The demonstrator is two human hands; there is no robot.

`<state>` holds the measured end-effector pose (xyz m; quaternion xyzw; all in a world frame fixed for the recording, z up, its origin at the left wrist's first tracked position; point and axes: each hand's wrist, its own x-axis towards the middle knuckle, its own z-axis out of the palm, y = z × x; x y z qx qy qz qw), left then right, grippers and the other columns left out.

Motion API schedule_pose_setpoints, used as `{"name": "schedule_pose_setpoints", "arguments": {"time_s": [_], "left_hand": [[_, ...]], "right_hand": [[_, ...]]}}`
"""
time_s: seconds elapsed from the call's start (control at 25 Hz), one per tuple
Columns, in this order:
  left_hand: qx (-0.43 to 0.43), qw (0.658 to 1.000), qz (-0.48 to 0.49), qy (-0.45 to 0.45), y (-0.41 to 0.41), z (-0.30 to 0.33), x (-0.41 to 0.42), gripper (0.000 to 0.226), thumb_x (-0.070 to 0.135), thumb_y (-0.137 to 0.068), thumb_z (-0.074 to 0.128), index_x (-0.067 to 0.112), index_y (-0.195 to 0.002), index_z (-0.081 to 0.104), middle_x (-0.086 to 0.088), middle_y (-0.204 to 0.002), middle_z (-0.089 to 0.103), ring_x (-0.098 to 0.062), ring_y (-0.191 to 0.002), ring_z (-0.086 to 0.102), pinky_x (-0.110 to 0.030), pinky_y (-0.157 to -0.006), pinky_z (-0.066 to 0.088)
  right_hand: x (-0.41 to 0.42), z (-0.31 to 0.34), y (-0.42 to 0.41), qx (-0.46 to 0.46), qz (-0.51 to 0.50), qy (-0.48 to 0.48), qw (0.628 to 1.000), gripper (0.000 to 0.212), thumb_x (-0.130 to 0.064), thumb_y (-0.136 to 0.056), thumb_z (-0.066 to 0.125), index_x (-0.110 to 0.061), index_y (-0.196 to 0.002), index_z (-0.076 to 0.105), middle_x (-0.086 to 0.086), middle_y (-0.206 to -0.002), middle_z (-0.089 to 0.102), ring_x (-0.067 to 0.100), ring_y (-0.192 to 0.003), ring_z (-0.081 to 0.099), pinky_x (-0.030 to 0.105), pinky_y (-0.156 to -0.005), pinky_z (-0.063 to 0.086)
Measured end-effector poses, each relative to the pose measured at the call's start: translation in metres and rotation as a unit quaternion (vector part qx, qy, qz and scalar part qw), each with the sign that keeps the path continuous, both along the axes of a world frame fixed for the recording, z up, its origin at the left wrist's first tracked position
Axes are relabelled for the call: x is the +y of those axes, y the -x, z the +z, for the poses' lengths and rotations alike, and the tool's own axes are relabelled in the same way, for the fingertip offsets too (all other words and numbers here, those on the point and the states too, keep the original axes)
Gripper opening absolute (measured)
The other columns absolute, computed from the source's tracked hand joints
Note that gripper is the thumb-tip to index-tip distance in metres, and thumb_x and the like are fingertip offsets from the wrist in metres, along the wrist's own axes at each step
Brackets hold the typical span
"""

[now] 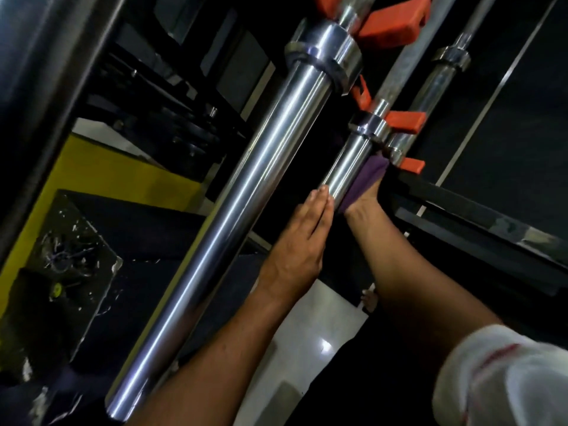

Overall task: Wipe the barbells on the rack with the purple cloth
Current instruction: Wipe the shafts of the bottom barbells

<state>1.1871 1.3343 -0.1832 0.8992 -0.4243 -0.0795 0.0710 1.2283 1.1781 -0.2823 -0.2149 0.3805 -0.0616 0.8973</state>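
Rack: dark frame carrying several chrome barbells on orange hooks; the camera is tilted, so the bars run diagonally.
Nearest barbell: thick polished sleeve, the largest thing in view; nothing touches it; by my judgement heavy, rigid and slick, better wiped where it lies than lifted.
Second barbell: shorter stretch of sleeve below its collar; this is the one being worked on, with one hand on either side of it.
Left hand: fingers straight and pressed together, their tips resting against the sleeve's end, likely steadying it; it grips nothing.
Right hand: only the wrist and heel show; the fingers are hidden behind the cloth and bar, so I cannot tell how they lie.
Purple cloth: soft, light, draped against the far side of the sleeve, just under the collar; it should conform easily if wrapped round the chrome and slid lengthwise.
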Motion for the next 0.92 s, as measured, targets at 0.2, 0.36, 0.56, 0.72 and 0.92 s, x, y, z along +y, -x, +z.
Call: {"name": "schedule_pose_setpoints", "arguments": {"time_s": [0.2, 0.36, 0.56, 0.72, 0.92], "left_hand": [[0.002, 1.0, -0.006, 0.019, 0.002, -0.001, 0.0, 0.075, -0.007, -0.089, 0.052, 0.002, -0.157, 0.019, -0.011, -0.167, 0.011, -0.022, -0.155, 0.006, -0.04, -0.123, 0.022], [-0.014, 0.999, -0.016, 0.024, 0.002, -0.005, 0.001, 0.075, -0.003, -0.091, 0.051, 0.003, -0.157, 0.018, -0.011, -0.167, 0.01, -0.021, -0.154, 0.007, -0.039, -0.122, 0.024], [0.007, 0.996, -0.002, 0.088, -0.001, 0.003, 0.002, 0.059, 0.001, -0.097, 0.054, 0.001, -0.152, 0.033, -0.012, -0.163, 0.025, -0.021, -0.152, 0.02, -0.039, -0.121, 0.028], [-0.004, 0.993, 0.028, 0.116, 0.021, 0.013, 0.028, 0.051, 0.017, -0.102, 0.05, 0.009, -0.151, 0.04, -0.005, -0.161, 0.032, -0.014, -0.15, 0.026, -0.024, -0.121, 0.024], [0.023, 0.994, 0.043, 0.094, 0.055, 0.009, 0.091, 0.056, 0.009, -0.101, 0.056, 0.01, -0.153, 0.036, 0.001, -0.164, 0.025, -0.011, -0.151, 0.021, -0.026, -0.12, 0.026]], "right_hand": [[-0.036, 0.044, 0.04, -0.023, -0.066, -0.003, 0.998, 0.03, -0.032, -0.092, 0.052, -0.024, -0.064, 0.059, -0.007, -0.056, 0.058, 0.011, -0.054, 0.057, 0.024, -0.053, 0.045], [-0.079, 0.076, 0.083, -0.01, 0.049, 0.067, 0.996, 0.04, -0.031, -0.098, 0.043, -0.011, -0.077, 0.071, 0.005, -0.077, 0.072, 0.018, -0.075, 0.069, 0.03, -0.075, 0.059], [-0.092, 0.13, 0.096, 0.037, 0.143, 0.586, 0.796, 0.018, -0.021, -0.1, 0.054, -0.019, -0.116, 0.06, -0.004, -0.1, 0.066, 0.004, -0.087, 0.058, 0.032, -0.083, 0.049], [-0.061, 0.122, 0.066, -0.077, 0.251, 0.813, 0.52, 0.054, -0.044, -0.1, 0.052, -0.017, -0.146, 0.044, 0.005, -0.142, 0.054, 0.019, -0.131, 0.046, 0.037, -0.114, 0.031], [-0.051, 0.106, 0.014, -0.044, 0.286, 0.893, 0.345, 0.05, -0.055, -0.087, 0.051, -0.017, -0.114, 0.067, 0.006, -0.11, 0.069, 0.028, -0.121, 0.054, 0.05, -0.12, 0.023]]}}
